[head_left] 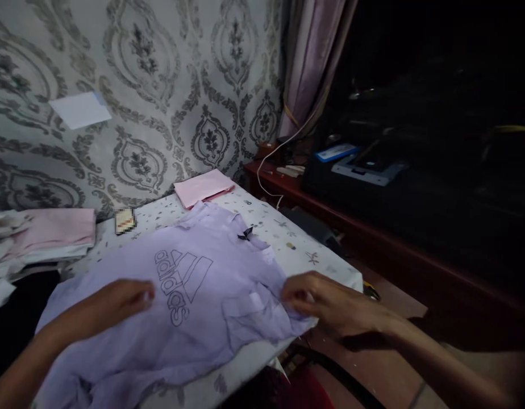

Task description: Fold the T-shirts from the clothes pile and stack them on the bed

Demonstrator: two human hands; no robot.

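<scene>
A lilac T-shirt [211, 284] with an outlined adidas logo lies spread on a table with a white patterned cover [296, 238]. Its collar, with a black label, points to the back right, and the fabric is creased near the right sleeve. Over the shirt's lower left part is my left hand [126, 298], fingers curled together, with nothing visible in them. My right hand [326, 298] is at the sleeve by the table's right edge. Its fingers are bent in a pinch on the cloth, slightly blurred, and the fingertips are partly hidden.
A pink folded item [205, 186] lies behind the shirt, near the patterned wall. Folded clothes [53, 233] are stacked at the left, beside a small blurred-out packet [125, 220]. Right of the table stands a dark red cabinet [296, 190], with a white cable [273, 150] hanging down.
</scene>
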